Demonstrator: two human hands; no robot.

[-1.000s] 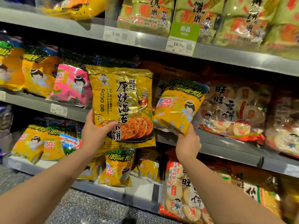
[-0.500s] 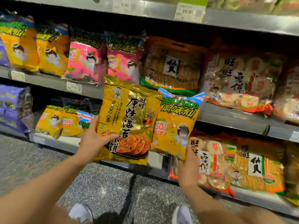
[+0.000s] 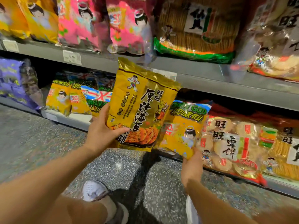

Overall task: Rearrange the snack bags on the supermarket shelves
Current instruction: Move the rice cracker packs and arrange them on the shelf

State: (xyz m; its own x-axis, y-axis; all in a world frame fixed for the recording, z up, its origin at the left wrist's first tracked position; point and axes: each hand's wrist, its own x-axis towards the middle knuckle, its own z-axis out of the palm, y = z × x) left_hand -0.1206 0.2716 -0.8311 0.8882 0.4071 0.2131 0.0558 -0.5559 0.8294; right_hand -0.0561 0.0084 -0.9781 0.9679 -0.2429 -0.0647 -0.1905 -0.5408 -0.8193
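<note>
"Left hand (image 3: 103, 135), how does it sit?"
"Arm stretched forward, thumb across the front of the gold seaweed-cracker bag (image 3: 142, 102), gripping its lower left corner. The bag is upright and tilted right."
"And the right hand (image 3: 191, 167)?"
"Lower, pinching the bottom corner of the yellow snack bag (image 3: 182, 131), tucked just behind the gold bag's right edge, in front of the bottom shelf (image 3: 68, 121)."

Gold seaweed cracker bag (image 3: 142, 107); yellow cartoon-print bag (image 3: 182, 131); grey speckled floor (image 3: 48, 143).
</note>
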